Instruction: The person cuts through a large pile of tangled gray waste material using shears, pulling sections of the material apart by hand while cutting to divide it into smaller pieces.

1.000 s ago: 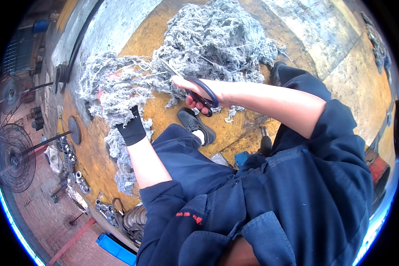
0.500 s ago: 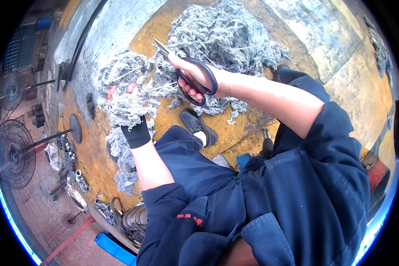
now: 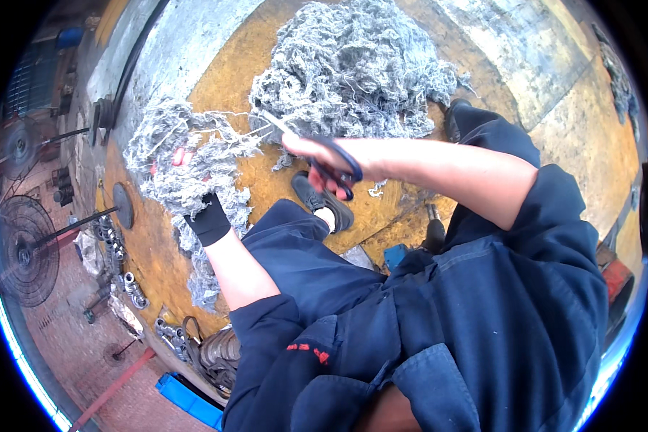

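Note:
A clump of grey, stringy yarn waste [image 3: 219,155] is gripped by my left hand [image 3: 182,158], whose fingers show only in part through the fibres. A black band [image 3: 209,219] covers that wrist. My right hand [image 3: 315,164] is closed round dark-handled scissors [image 3: 342,167], slightly smeared by motion. Their pale blades point up and left, at loose strands stretched between the clump and a large grey yarn heap [image 3: 349,72]. That heap lies beyond my hands on the floor. Part of the clump hangs down beside my left forearm.
My black shoe [image 3: 311,193] stands on the worn yellow-brown floor [image 3: 381,237]. Metal fittings [image 3: 132,289] and round weight-like discs [image 3: 123,205] lie to the left, near a fan [image 3: 23,248]. A blue box-like thing [image 3: 189,403] sits at lower left; a red object [image 3: 615,281] is at right.
My left hand has moved left with its clump, drawing away from the big heap; a gap with strands across it has opened. My right hand with the scissors has moved slightly right and down.

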Available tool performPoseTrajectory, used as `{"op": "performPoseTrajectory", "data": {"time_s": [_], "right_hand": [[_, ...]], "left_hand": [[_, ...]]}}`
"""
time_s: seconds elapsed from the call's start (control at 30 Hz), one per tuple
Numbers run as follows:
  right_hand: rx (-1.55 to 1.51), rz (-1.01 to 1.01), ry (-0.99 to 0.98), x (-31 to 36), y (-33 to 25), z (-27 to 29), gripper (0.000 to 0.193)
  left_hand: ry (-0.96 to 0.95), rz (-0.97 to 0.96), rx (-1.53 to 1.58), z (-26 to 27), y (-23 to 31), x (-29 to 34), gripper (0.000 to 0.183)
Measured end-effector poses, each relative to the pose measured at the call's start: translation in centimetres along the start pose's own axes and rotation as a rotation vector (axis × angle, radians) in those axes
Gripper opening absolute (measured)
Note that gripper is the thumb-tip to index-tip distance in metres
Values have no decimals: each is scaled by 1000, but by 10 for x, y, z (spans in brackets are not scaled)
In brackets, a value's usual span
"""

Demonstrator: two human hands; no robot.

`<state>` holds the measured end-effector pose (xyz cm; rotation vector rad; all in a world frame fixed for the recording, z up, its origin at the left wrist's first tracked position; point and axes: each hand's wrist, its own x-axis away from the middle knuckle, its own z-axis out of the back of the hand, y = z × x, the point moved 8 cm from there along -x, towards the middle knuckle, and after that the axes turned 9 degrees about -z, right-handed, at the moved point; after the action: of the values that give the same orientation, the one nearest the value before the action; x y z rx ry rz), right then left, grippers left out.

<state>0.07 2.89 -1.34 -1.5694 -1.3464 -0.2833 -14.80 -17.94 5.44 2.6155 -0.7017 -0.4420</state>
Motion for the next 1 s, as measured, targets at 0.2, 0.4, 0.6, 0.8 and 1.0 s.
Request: {"op": "performPoseTrajectory", "data": {"time_s": [0.2,0.4,0.6,0.8,1.0], "right_hand": [[-71,-39,-141,-35,20,-24,84],[-205,22,-115,-53,-2,-26,76],[-318,92,-105,-47,-28,-23,73],[-504,328,-202,-24,-60,-9,67],[-530,446,-75,8,-80,16,65]], "left_hand": [[99,-74,108,9,6,6,44],[160,-125,185,13,7,14,48],[13,-93,36,3,8,19,44],[45,-89,118,-4,3,25,44],[12,-36,141,-13,-5,30,45]]}}
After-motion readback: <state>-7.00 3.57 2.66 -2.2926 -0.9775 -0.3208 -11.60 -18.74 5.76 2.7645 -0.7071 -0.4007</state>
